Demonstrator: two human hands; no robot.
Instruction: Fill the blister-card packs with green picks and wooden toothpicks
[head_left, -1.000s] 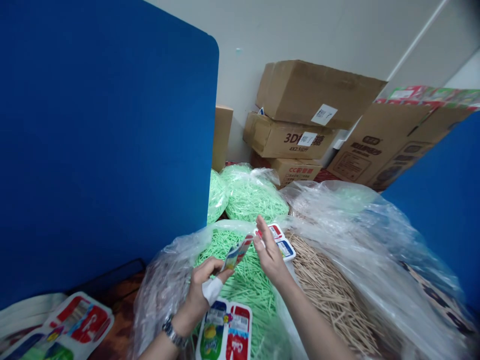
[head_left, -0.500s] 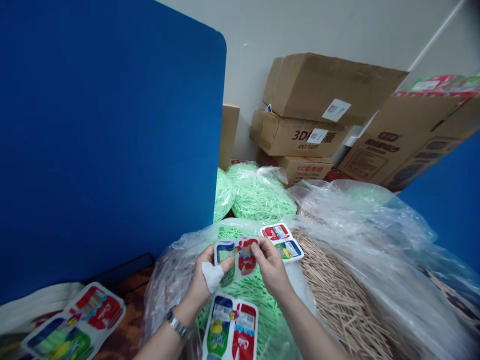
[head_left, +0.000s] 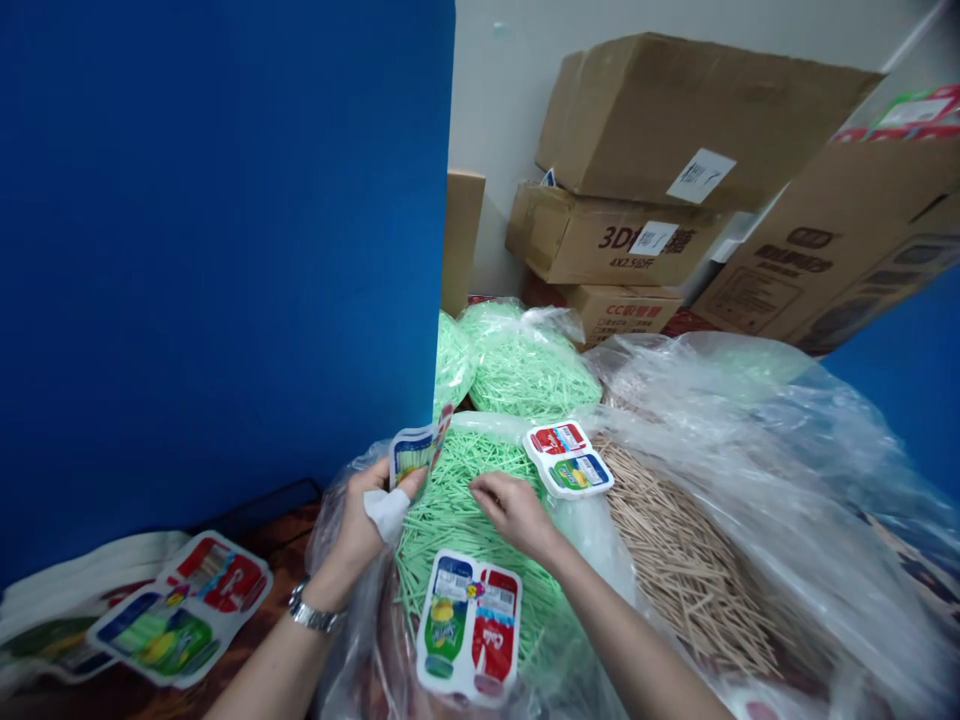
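My left hand [head_left: 361, 512], with a white bandage on the thumb, is closed on a printed card pack [head_left: 416, 452] and holds it upright at the left rim of an open plastic bag of green sticks [head_left: 480, 520]. My right hand [head_left: 512, 510] lies palm down on the green sticks with its fingers curled into the pile; whether they grip any sticks is hidden. A second card pack [head_left: 471, 622] rests on the sticks just below my hands. A third pack [head_left: 568, 457] lies to the right of my right hand.
A bag of tan wooden sticks [head_left: 675, 560] lies to the right under loose clear plastic. More bags of green sticks [head_left: 525, 365] sit behind. A blue partition [head_left: 210, 250] stands at left, cardboard boxes [head_left: 675, 130] behind. Several printed packs [head_left: 180, 610] lie at lower left.
My right hand let go of the card pack and dropped onto the green sticks. My left hand carried the pack left and tilted it upright. The view tipped downward.
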